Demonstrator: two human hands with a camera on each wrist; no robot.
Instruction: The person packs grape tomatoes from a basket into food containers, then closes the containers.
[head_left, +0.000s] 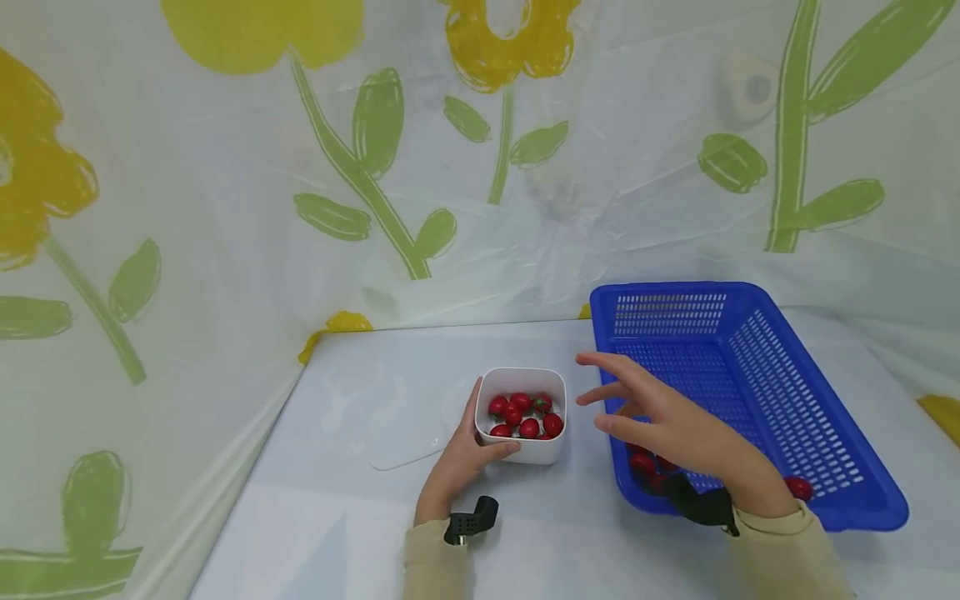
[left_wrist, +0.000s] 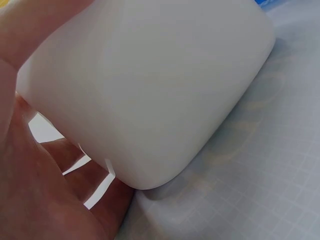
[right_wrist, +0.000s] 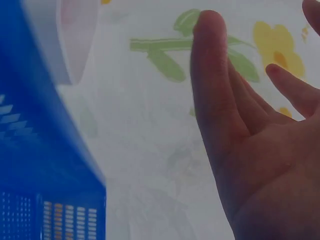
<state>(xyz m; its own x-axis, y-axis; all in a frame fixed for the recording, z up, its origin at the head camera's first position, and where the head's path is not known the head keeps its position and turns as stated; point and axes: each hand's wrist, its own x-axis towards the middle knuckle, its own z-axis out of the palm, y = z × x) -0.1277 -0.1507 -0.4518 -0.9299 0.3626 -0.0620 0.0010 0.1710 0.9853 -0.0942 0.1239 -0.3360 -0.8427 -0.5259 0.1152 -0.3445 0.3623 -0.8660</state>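
Observation:
My left hand (head_left: 459, 460) grips a white square container (head_left: 540, 452) at its left side, the thumb along the front rim and the fingers down the side. Several cherry tomatoes (head_left: 528, 427) lie inside it. In the left wrist view the plain white wall of the container (left_wrist: 165, 90) fills most of the picture, with the fingers curving round its edge. My right hand (head_left: 663, 417) hovers over the left part of a blue plastic basket (head_left: 810, 392), fingers spread and holding nothing. Its forearm and hand cover part of the tomatoes (head_left: 642, 463) in the basket's near left corner.
A clear, flat lid-like piece (head_left: 405, 446) lies on the white tabletop (head_left: 360, 533) left of the container. One more tomato (head_left: 799, 487) sits at the basket's near side. A flower-printed sheet (head_left: 600, 208) hangs behind the table.

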